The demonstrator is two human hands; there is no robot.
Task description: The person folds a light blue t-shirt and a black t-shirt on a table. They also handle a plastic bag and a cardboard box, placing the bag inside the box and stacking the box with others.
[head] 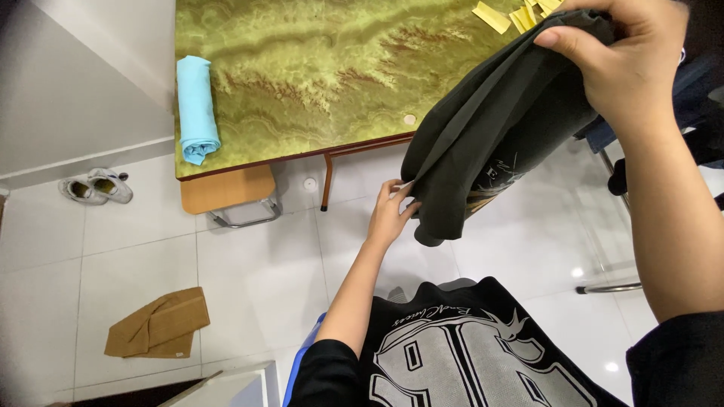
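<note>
Right hand [630, 64] clamped on dark grey T-shirt [490, 128] above green marbled table [317, 75] edge, left hand [392, 212] pinching its lower hem; loose pinch likely letting folds slip floorward.

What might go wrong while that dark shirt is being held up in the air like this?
The dark grey folded shirt hangs over the white tiled floor, gripped only by the right hand at the top and the left hand at one edge; it may slip or unfold. Swinging it could also brush the yellow paper slips.
</note>
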